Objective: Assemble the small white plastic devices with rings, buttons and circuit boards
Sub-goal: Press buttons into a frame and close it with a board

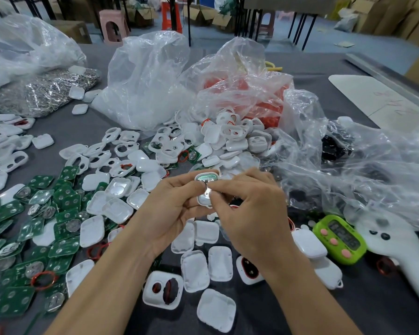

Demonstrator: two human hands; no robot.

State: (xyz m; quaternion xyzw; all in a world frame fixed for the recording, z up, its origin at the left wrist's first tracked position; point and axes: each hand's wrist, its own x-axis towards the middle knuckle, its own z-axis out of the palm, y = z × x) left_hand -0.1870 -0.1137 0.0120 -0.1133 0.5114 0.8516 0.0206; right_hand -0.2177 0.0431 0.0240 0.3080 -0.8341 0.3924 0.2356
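My left hand (166, 209) and my right hand (252, 209) meet above the table's middle, both pinching one small white device shell (206, 187) whose open face shows a greenish circuit board. My right fingertips press on its lower half. Green circuit boards (34, 228) with silver discs lie spread at the left. White shell halves (116, 204) and front covers with holes (121, 148) are heaped around the hands. Red rings (44, 280) lie among the boards. Near the front edge sits a partly fitted cover (162, 290).
Clear plastic bags (150, 76) stand at the back, one holding red parts (264, 100); another bag (363, 160) lies crumpled on the right. A green timer (339, 240) and a white handheld tool (392, 252) sit at the right. A pile of silver metal parts (46, 93) lies far left.
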